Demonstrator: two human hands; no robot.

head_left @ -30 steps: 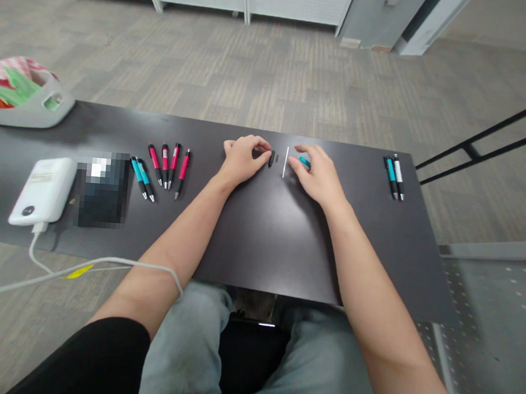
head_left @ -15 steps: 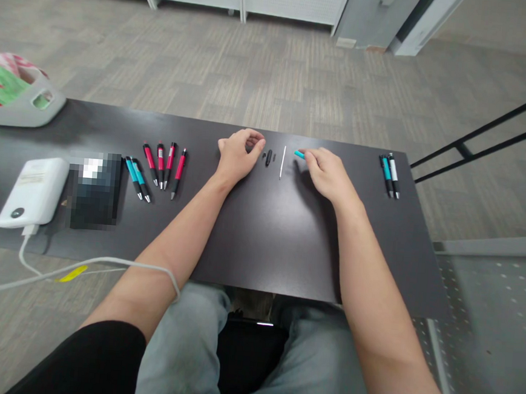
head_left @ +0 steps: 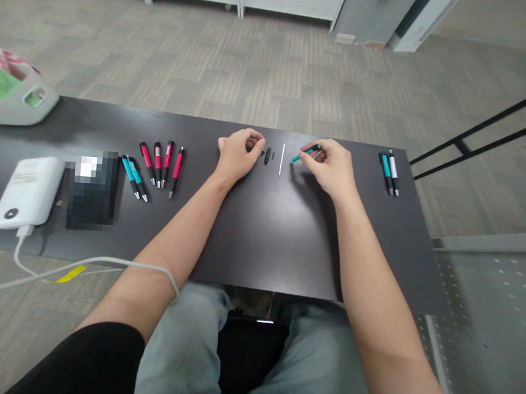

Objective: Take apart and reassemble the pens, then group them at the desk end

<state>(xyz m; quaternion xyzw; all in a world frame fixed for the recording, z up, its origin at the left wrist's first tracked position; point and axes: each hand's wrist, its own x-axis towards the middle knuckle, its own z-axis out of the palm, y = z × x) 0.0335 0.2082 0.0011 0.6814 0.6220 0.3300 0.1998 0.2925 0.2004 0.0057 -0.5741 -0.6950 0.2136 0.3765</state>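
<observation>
My right hand (head_left: 331,166) pinches a teal pen barrel (head_left: 303,154) at the far side of the black table (head_left: 261,221), its tip slanting down to the left. My left hand (head_left: 236,153) rests curled on the table with its fingertips pressed together; what they hold, if anything, I cannot make out. Between the hands lie a small black pen part (head_left: 267,155) and a thin white refill (head_left: 281,160).
Several red pens (head_left: 162,162) and two teal pens (head_left: 133,177) lie at left, two more pens (head_left: 389,173) at right. A white power bank (head_left: 26,191) with a cable, a blurred dark object (head_left: 89,189) and a grey basket (head_left: 13,95) sit far left.
My right hand has lifted the teal barrel off the table and tilted it. My left hand has let the black part lie and drawn its fingers in.
</observation>
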